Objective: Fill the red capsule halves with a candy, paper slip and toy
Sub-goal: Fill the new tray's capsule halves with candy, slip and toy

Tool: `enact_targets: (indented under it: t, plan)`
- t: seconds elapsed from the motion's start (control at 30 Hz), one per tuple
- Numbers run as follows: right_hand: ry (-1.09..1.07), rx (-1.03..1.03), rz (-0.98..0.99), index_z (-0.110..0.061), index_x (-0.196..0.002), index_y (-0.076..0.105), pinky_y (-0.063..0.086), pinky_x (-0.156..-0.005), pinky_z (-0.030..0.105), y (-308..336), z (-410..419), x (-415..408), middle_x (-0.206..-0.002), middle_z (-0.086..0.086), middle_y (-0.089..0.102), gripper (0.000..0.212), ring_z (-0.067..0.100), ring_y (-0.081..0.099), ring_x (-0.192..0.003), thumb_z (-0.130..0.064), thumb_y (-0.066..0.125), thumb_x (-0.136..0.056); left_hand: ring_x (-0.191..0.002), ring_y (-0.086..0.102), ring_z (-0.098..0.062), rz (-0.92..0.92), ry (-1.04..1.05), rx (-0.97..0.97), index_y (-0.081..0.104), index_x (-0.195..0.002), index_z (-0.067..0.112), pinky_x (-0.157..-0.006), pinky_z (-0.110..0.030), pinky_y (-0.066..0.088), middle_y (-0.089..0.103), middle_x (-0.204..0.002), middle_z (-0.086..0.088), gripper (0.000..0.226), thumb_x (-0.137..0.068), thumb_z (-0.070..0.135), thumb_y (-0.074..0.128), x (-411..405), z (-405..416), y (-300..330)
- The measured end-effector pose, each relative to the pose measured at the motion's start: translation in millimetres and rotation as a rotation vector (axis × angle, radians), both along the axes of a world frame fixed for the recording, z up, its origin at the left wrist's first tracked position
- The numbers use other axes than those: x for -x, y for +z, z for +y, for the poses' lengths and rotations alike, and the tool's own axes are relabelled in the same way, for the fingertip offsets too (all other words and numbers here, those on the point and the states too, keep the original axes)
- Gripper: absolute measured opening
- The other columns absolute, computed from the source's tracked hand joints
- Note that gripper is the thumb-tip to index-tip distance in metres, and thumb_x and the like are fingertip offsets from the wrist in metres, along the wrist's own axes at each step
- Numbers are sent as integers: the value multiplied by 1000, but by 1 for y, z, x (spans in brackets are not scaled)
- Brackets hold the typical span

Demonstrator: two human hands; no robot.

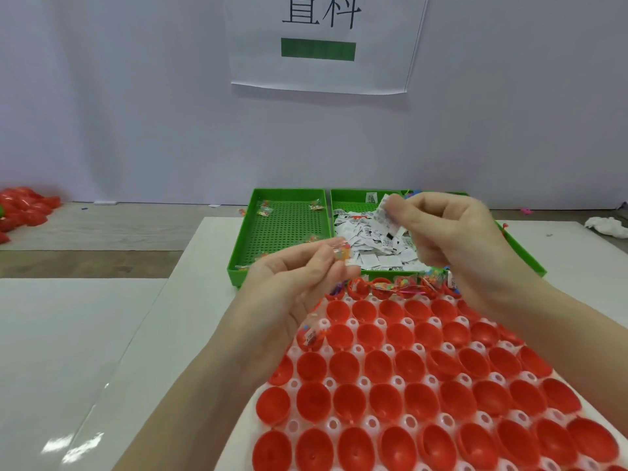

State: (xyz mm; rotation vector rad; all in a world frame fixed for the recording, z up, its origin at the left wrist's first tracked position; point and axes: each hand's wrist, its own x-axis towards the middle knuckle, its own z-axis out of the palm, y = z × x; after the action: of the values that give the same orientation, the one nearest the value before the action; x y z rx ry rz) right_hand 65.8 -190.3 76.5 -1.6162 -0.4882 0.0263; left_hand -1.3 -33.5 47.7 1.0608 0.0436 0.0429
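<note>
While most of the red capsule halves (384,402) sit empty in their white holder tray (365,382), only the far row and one cup near the left edge (311,336) show any filling, so I judge the job barely begun.

Far left, a heap of spare red shells (23,209) lies well apart and poses no trouble. The left hand (292,294) hovers over the tray's left edge, its fingers curled and pinching a small clear candy packet (341,251) at the tips. That grip looks slight; the slick wrapper could slip and land between cups or in one already served. Behind it, the left green bin (289,226) holds only a few candies, so stock may run out before the rows are done.

The right hand (452,232) is raised over the right green bin (346,198), thumb and forefinger closed on a bunch of paper slips (387,215). With several held at once, two could drop into one cup, or loose ones flutter off. Toys are mostly hidden behind this hand.
</note>
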Motion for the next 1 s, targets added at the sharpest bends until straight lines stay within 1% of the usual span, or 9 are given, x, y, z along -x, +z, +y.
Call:
enact_targets:
  t: [0.2,0.33,0.47,0.57,0.67,0.73,0.83,0.9,1.0]
  plan:
    - [52,159,-320,-21,-61,69,23,-43,10,-2,2,41,-42,-3,33,21,4,27,-39,-42,69,-63,-71,68,-6,-70,-56,-293,78,-76,25,-60,-11,51,73,-74,0,18,-61,16,79,19,-13,5]
    - [-30,192,-358,-23,-63,67,23,-43,8,-8,7,41,-37,-6,31,15,4,27,-35,-36,72,-66,-73,70,-8,-15,-215,-53,77,-81,14,-60,-11,51,73,-79,-4,20,-66,15,63,23,-10,6]
    - [-28,178,-288,-16,-69,68,27,-42,6,-11,13,38,-37,-6,38,10,0,37,-31,-22,75,-72,-75,70,-13,8,-197,73,77,-78,10,-63,-15,52,72,-80,-8,26,-75,24,55,23,-9,4]
    - [26,139,-162,-15,-75,67,30,-42,6,-9,15,37,-37,-9,37,12,-1,38,-33,-23,74,-70,-79,68,-9,-61,-122,-108,76,-87,12,-69,-14,51,72,-82,-4,23,-73,21,61,23,-9,1]
    - [83,126,-15,-18,-84,66,31,-43,6,-9,15,38,-42,-12,39,26,-1,35,-36,-38,62,-68,-72,68,-7,-94,-3,-293,75,-80,13,-66,-13,51,71,-73,-1,16,-70,18,64,22,-9,-4]
    - [144,53,126,-18,-94,65,29,-42,9,-9,13,38,-45,-14,39,33,0,33,-38,-43,48,-82,-69,67,-7,-94,43,-346,75,-80,12,-65,-14,51,71,-72,-3,11,-76,13,64,20,-6,-6]
    - [221,-141,322,-13,-106,61,30,-45,16,-6,6,34,-54,-10,42,32,5,31,-49,-17,31,-97,-68,67,-9,-63,91,-391,73,-79,10,-68,-17,54,71,-73,-7,10,-81,8,64,19,-4,-6]
    - [234,-151,286,-13,-109,60,32,-49,17,-3,1,34,-57,-7,48,36,6,35,-52,-2,29,-93,-71,69,-12,-53,102,-432,73,-91,8,-75,-24,55,72,-81,-14,15,-78,12,67,19,-4,-6]
    - [184,-38,93,-19,-112,56,42,-55,11,-1,-1,38,-71,-8,63,37,2,51,-56,6,37,-93,-73,70,-14,-39,102,-463,65,-110,5,-82,-29,55,72,-86,-13,50,-65,24,72,20,-5,-7]
